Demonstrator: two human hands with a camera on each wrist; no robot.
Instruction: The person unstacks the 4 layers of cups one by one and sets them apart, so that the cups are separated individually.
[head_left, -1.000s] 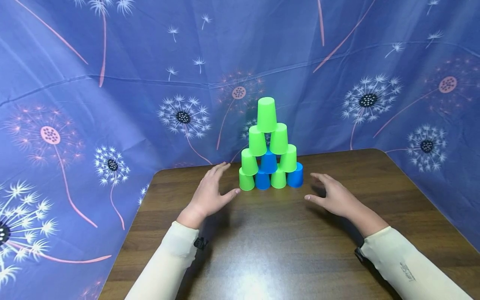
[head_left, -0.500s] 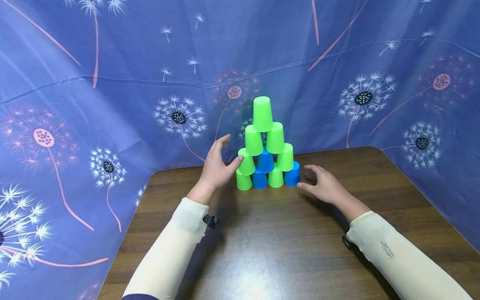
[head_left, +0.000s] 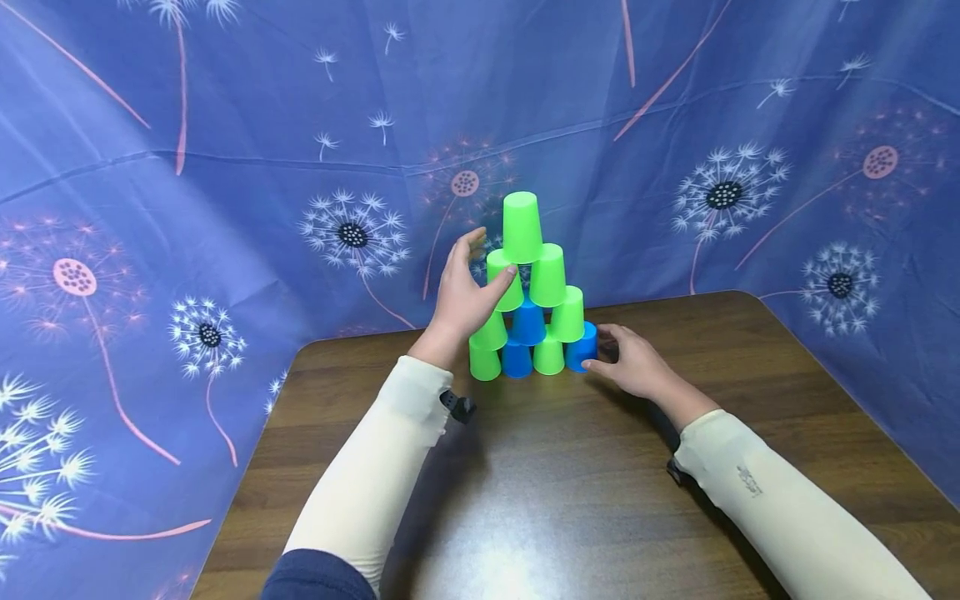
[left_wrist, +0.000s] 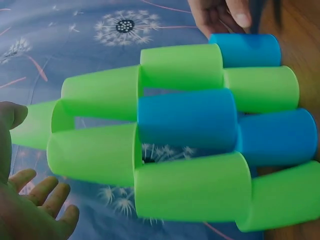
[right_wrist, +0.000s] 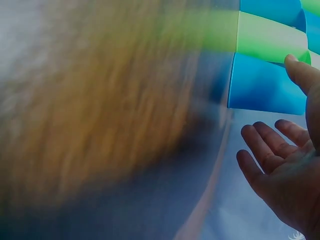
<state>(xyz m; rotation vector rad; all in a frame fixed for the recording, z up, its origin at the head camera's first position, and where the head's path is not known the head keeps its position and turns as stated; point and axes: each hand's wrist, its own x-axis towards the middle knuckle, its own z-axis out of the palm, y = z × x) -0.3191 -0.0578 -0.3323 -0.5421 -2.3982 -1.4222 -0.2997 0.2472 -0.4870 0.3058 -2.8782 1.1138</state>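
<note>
A pyramid of upside-down green and blue cups stands toward the table's far edge, topped by a green cup (head_left: 522,227). My left hand (head_left: 467,292) is at its upper left side, thumb crossing in front of a green cup (head_left: 498,273) in the row below the top. In the left wrist view its spread fingers (left_wrist: 55,197) are apart from the cups. At the lower right, my right hand (head_left: 636,365) is beside the end blue cup (head_left: 581,346). Its fingers are bent loosely around the side without gripping, as the right wrist view shows a gap below the blue cup (right_wrist: 265,82).
The wooden table (head_left: 570,492) has rounded far corners. Behind it hangs a blue cloth (head_left: 600,167) with dandelion prints, close to the back of the pyramid. Dark wrist devices (head_left: 457,406) sit on the pale sleeves.
My left hand has risen from beside the bottom rows to the row below the top cup. My right hand has moved left, closer to the end blue cup. The pyramid is unchanged.
</note>
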